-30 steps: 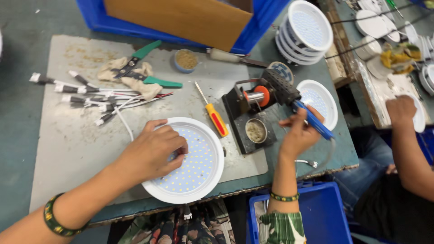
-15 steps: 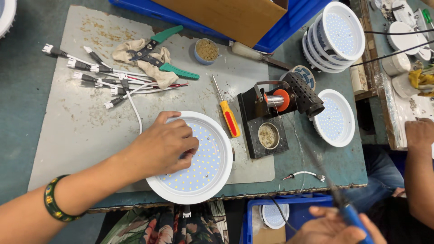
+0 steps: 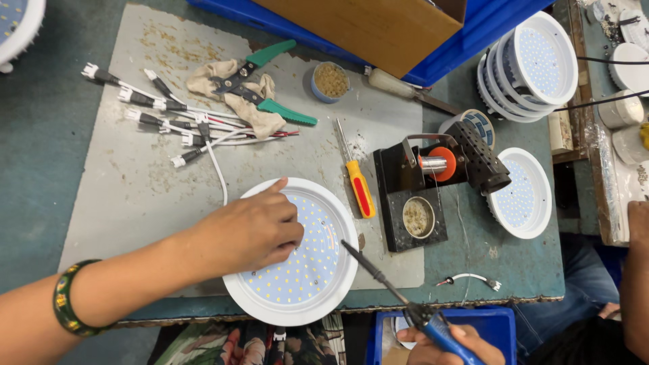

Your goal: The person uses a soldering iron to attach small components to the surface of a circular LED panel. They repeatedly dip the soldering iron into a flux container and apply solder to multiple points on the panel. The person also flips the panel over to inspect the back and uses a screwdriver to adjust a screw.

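Observation:
My left hand (image 3: pixel 253 230) lies flat on a round white LED downlight panel (image 3: pixel 318 270) at the front of the grey mat, holding it down. At the bottom edge, my right hand (image 3: pixel 443 345) grips the blue handle of a soldering iron (image 3: pixel 382 277). The iron's dark tip hovers at the right side of the panel, close to its rim. A white wire (image 3: pixel 216 169) runs from the panel's top left toward a bundle of cables.
A black soldering stand (image 3: pixel 419 196) with solder spool sits right of the panel, a yellow-red screwdriver (image 3: pixel 358 186) between them. Green-handled cutters (image 3: pixel 260 81), cable bundle (image 3: pixel 159 111), stacked white panels (image 3: pixel 534 61), and a blue crate (image 3: pixel 500 328) surround. Another person's arm (image 3: pixel 635 284) is at right.
My right hand has drawn the soldering iron from the stand down to the front, and its tip now reaches the panel's right side. The left hand stays on the panel.

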